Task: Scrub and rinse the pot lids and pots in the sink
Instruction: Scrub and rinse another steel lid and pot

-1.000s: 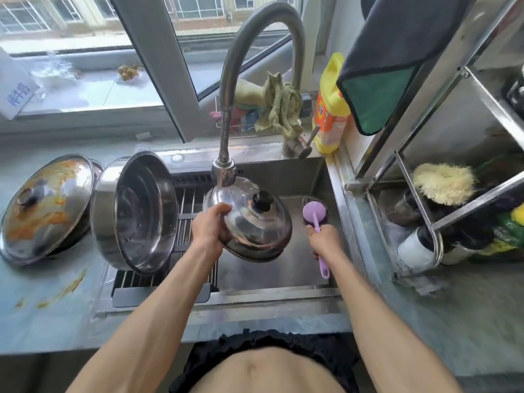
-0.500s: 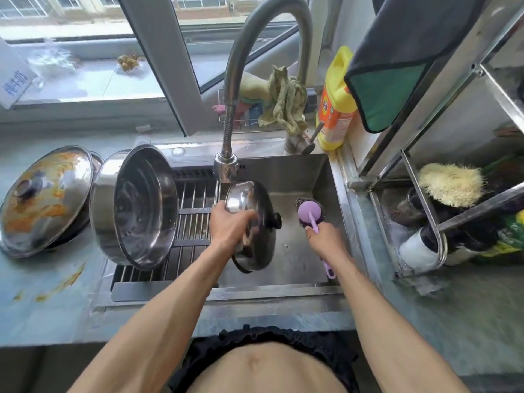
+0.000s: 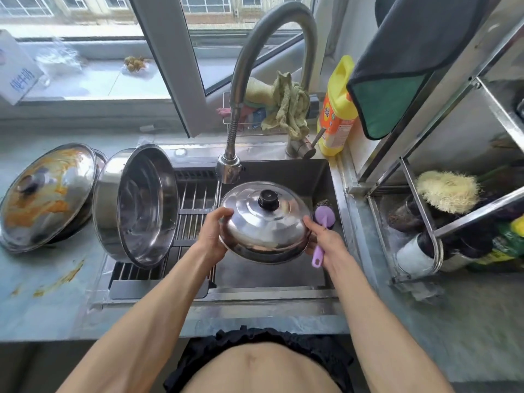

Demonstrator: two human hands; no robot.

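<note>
Flipped back dome-up: the pot lid (image 3: 265,222), edge-on w/ its knob pointing right half a sec ago, now sits near level under the faucet head (image 3: 229,168), black knob (image 3: 268,199) on top. Left hand (image 3: 212,234) is clamped on the lid's left rim, thumb over the dome. Right hand (image 3: 323,241) has closed in from the right; its fingers touch the lid's right rim while wrapped round the purple handle of the scrub brush (image 3: 321,231), so both hands are occupied, neither free. Brush head pokes up just beside the lid, not on it.

Can't tell if water is running; no clear stream visible. Lid surface looks clean & shiny, so prob. this one is at the rinse/inspect stage, near done.

Lid hangs over the sink (image 3: 334,177) basin, not resting on it. To the left, a steel pot (image 3: 141,205) stands on its side on the drain rack (image 3: 192,211), inside looks clean. Further left on the surface (image 3: 42,302), a second lid (image 3: 46,191) smeared w/ orange residue sits on another pot, mostly hidden, so that pair is still to scrub. Orange smears on the surface too.
</note>
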